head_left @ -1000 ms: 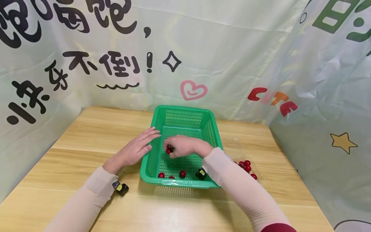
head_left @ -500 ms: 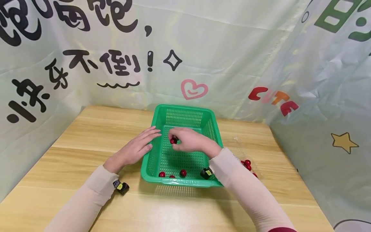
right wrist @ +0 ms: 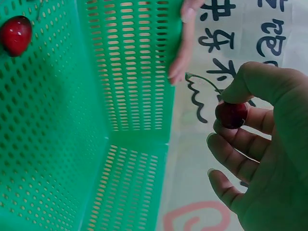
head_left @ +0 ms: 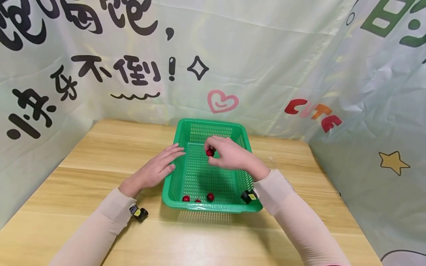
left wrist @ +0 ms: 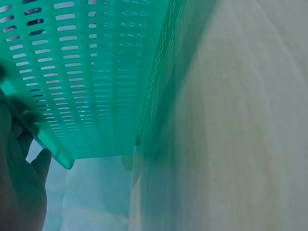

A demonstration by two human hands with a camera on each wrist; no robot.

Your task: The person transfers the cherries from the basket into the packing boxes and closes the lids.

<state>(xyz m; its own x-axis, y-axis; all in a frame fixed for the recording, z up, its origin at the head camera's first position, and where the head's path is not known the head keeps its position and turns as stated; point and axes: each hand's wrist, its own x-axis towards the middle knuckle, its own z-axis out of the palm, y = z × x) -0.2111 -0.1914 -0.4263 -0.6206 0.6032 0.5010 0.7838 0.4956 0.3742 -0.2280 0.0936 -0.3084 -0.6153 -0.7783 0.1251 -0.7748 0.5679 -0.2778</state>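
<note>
A green plastic basket (head_left: 171, 201) with slotted walls stands on the wooden table. My right hand (head_left: 227, 153) is over the basket and pinches a dark red cherry (right wrist: 231, 114) between thumb and fingers; its green stem shows in the right wrist view. Several cherries lie on the basket floor near the front wall, among them one cherry (head_left: 210, 197) right of the middle. My left hand (head_left: 153, 170) rests on the basket's left rim with its fingers straight. In the left wrist view that hand (left wrist: 21, 178) lies along the rim, its fingertips partly hidden.
A clear plastic box (head_left: 271, 159) lies right of the basket, mostly hidden behind my right forearm. The wooden table (head_left: 133, 147) ends at a printed cloth (head_left: 266, 74) hung behind and on both sides.
My right hand, holding the cherry, has moved right and toward the back of the basket. Its forearm now covers the cherries in the clear box. The left hand has stayed on the rim.
</note>
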